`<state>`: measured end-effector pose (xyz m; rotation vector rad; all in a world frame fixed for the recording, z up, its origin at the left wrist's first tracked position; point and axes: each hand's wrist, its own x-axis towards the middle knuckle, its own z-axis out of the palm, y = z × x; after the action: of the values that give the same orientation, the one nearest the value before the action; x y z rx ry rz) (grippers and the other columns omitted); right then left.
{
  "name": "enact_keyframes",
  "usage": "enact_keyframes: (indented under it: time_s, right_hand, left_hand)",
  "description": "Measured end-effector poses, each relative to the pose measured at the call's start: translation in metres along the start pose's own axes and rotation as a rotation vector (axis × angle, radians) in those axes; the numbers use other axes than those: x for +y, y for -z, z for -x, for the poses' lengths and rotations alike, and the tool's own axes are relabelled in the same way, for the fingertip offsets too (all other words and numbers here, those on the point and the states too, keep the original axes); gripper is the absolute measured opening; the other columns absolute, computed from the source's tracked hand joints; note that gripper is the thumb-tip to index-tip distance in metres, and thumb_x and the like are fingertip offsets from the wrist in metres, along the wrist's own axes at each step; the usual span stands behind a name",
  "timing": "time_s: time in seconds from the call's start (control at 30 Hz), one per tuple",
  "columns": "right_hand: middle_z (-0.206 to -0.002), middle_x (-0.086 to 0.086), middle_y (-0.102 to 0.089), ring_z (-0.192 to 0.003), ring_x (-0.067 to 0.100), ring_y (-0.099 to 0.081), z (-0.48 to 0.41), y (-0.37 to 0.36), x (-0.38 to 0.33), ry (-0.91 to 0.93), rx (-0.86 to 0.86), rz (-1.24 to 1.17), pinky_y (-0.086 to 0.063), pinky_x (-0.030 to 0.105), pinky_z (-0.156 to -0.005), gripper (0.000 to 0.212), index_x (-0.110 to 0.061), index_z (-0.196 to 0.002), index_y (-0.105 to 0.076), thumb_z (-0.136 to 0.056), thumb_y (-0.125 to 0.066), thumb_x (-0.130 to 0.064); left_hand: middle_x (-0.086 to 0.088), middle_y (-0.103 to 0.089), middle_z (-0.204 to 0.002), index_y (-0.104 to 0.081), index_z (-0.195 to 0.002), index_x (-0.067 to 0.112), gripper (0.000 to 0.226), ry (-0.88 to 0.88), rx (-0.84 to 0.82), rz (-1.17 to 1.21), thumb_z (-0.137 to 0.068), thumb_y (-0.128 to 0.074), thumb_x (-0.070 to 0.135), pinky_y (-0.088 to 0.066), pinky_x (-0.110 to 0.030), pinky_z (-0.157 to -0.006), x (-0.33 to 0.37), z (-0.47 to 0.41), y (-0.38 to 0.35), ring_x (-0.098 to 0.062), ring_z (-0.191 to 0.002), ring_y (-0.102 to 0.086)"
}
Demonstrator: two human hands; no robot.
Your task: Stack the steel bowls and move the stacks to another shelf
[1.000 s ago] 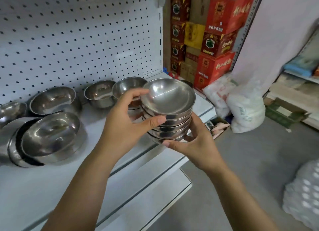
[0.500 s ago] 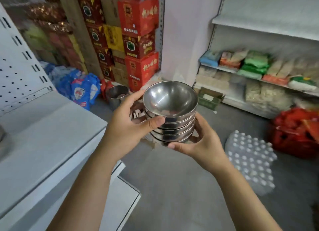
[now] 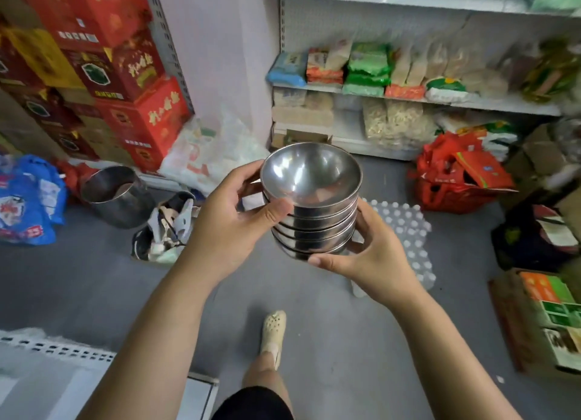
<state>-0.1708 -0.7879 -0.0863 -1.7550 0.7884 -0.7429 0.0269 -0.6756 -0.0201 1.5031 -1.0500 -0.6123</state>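
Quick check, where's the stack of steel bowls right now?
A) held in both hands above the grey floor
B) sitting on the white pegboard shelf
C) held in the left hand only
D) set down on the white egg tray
A: the stack of nested steel bowls is in a two-handed grip, left hand at its side and right hand cupping its base, above the grey floor.

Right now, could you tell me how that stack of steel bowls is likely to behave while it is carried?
The stack of steel bowls is probably rigid and not fragile. Its polished sides look slippery, so the left hand at the side and right hand underneath seem sensible. Nested loosely, the top bowl could shift if tilted.
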Motion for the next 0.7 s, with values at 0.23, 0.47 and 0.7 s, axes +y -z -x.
enact_keyframes:
  time_s: [0.23,0.47,0.7]
  right_hand:
    - [-0.136,-0.009,-0.067,-0.130,0.010,-0.061,-0.119,0.017,0.014,-0.027,0.121,-0.008,-0.049,0.052,-0.109,0.111,-0.024,-0.150,-0.046,-0.055,-0.100,-0.044]
    - [-0.132,-0.010,-0.069,-0.128,0.008,-0.062,-0.237,0.006,0.024,-0.043,0.212,-0.046,-0.051,0.046,-0.109,0.103,-0.022,-0.146,-0.050,-0.056,-0.099,-0.031]
    - [-0.129,-0.009,-0.071,-0.125,0.011,-0.064,-0.335,0.023,0.045,-0.071,0.202,-0.001,-0.053,0.044,-0.106,0.099,-0.025,-0.145,-0.053,-0.058,-0.100,-0.031]
  left_hand:
    - [0.019,-0.066,-0.126,-0.056,-0.138,0.029,0.066,-0.020,-0.073,-0.004,-0.077,-0.074,0.047,-0.057,-0.030,-0.095,-0.017,-0.143,-0.010,0.009,-0.117,-0.059]
    - [0.015,-0.065,-0.128,-0.056,-0.137,0.024,0.057,-0.053,-0.166,-0.016,-0.084,-0.075,0.033,-0.047,-0.004,-0.082,-0.036,-0.279,0.001,0.008,-0.116,-0.059]
    - [0.014,-0.064,-0.128,-0.055,-0.137,0.023,0.055,-0.029,-0.177,0.000,-0.085,-0.073,0.034,-0.046,-0.003,-0.082,-0.063,-0.375,-0.011,0.006,-0.117,-0.059]
